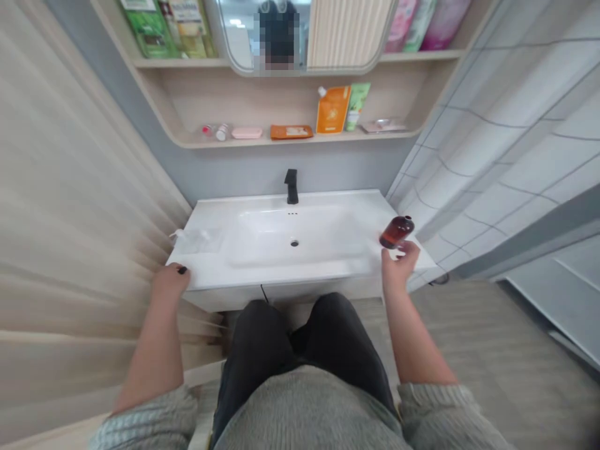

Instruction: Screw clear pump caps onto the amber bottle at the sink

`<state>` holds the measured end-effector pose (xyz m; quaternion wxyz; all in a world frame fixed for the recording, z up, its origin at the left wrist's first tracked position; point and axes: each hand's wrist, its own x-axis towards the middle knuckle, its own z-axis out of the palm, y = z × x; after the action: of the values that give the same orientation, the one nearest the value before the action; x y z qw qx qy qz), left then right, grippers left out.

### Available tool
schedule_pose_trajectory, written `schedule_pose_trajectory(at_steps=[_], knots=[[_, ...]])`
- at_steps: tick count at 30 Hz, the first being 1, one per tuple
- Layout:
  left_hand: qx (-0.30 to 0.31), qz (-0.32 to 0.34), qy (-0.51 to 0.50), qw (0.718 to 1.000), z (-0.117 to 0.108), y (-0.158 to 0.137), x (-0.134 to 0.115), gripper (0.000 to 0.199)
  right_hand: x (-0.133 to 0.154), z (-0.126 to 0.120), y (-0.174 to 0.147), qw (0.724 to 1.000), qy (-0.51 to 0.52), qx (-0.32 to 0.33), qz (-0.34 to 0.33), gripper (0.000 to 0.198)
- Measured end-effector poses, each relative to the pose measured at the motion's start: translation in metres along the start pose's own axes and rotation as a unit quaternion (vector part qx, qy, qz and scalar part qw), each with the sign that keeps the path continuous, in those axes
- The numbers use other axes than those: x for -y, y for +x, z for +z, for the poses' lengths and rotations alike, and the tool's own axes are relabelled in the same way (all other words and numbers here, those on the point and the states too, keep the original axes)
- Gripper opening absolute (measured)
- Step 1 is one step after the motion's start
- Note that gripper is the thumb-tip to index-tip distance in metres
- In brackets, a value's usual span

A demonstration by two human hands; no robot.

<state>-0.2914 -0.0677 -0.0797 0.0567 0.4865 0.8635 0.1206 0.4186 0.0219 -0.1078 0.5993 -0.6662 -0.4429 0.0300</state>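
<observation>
At the counter's front left corner, my left hand (170, 279) is closed with a small black cap (182, 270) at its fingertips. A brown, see-through bottle (396, 232) with an uncovered mouth appears to stand upright on the right of the white counter (213, 212). My right hand (398, 262) is just in front of the bottle's base, thumb and fingers curved and apart, with white counter showing between them. Whether a fingertip touches the bottle I cannot tell. Between my hands is the white sink basin (262, 244).
A black faucet (291, 187) rises behind the basin. On the left counter lies a clear plastic item (199, 240). The wall shelf (253, 142) bears an orange pouch (333, 110), a green tube (358, 106) and small items below a mirror (342, 31). A pale curtain (70, 187) hangs left.
</observation>
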Motion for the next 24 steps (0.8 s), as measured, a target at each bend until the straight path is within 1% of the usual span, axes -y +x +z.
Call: schedule_pose_trajectory(at_steps=[2, 3, 5, 8, 12, 15, 19, 22, 24], knots=[[0.007, 0.005, 0.032, 0.999, 0.001, 0.003, 0.004, 0.038, -0.027, -0.014, 0.039, 1.0, -0.023, 0.004, 0.01, 0.106], [0.007, 0.004, 0.047, 0.999, 0.002, 0.003, 0.005, 0.038, -0.037, -0.016, 0.056, 0.999, -0.026, 0.017, 0.016, 0.12], [0.006, 0.004, 0.059, 0.998, 0.002, 0.002, 0.005, 0.039, -0.051, -0.014, 0.081, 0.998, -0.02, 0.062, 0.021, 0.138], [-0.001, 0.004, 0.068, 0.998, 0.001, -0.001, 0.002, 0.043, -0.061, -0.001, 0.098, 0.993, 0.008, 0.113, 0.039, 0.151], [-0.007, 0.032, 0.104, 0.994, 0.0, -0.001, -0.001, 0.048, -0.065, 0.012, 0.103, 0.986, 0.046, 0.141, 0.08, 0.16], [0.009, 0.047, 0.117, 0.992, 0.002, 0.001, 0.001, 0.048, -0.065, 0.014, 0.103, 0.983, 0.042, 0.154, 0.094, 0.153], [0.042, 0.044, 0.106, 0.993, 0.003, 0.003, 0.007, 0.052, -0.06, 0.012, 0.103, 0.989, 0.004, 0.139, 0.058, 0.124], [0.055, 0.054, 0.096, 0.992, 0.0, 0.003, 0.009, 0.058, -0.049, 0.01, 0.101, 0.988, -0.03, 0.137, 0.07, 0.104], [0.051, 0.06, 0.076, 0.994, -0.005, 0.002, 0.007, 0.055, -0.039, 0.008, 0.099, 0.987, -0.048, 0.132, 0.081, 0.097]])
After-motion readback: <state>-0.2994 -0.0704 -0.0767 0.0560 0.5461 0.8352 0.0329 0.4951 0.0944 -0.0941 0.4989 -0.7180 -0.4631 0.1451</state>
